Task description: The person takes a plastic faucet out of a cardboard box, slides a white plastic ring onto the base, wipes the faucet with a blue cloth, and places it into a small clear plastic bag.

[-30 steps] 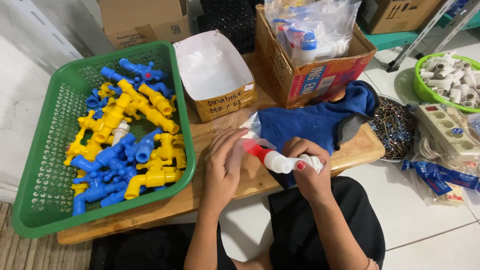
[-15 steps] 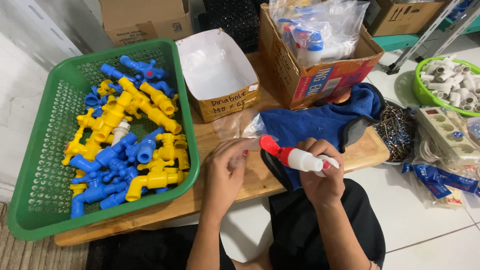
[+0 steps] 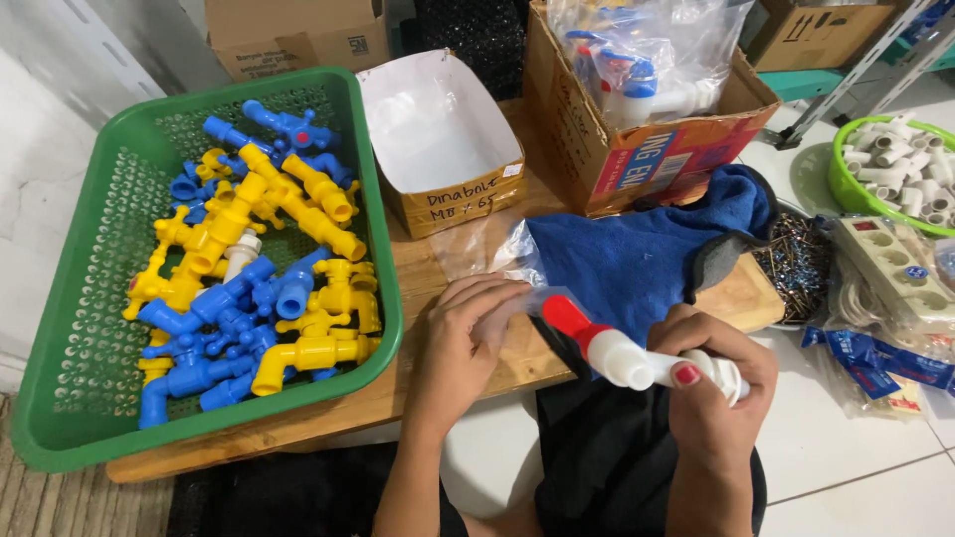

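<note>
Tap: white plastic tap [image 3: 637, 360] with a red handle end, held in the air above your lap, just off the near edge of the wooden board [image 3: 438, 383].
Right hand: your right hand [image 3: 711, 398] is wrapped around the white body, fingers clamped on it, red end pointing toward the board.
Left hand: your left hand [image 3: 468, 333] rests at the near edge of the board, fingertips pressed together on a clear plastic bag [image 3: 497, 261] that lies flat there.
Bag state: whether the bag mouth is open cannot be told.
Step in hand: judged as bagging, with the tap lined up at the bag but not yet inside.
Next move calls for: a parted bag mouth held by your left fingers, and the red end guided straight in.
Surroundings: green basket [image 3: 80, 298] of yellow and blue taps at the left edge; blue cloth [image 3: 647, 254] toward the right edge; cardboard box [image 3: 637, 149] of bagged taps at the far edge.
</note>
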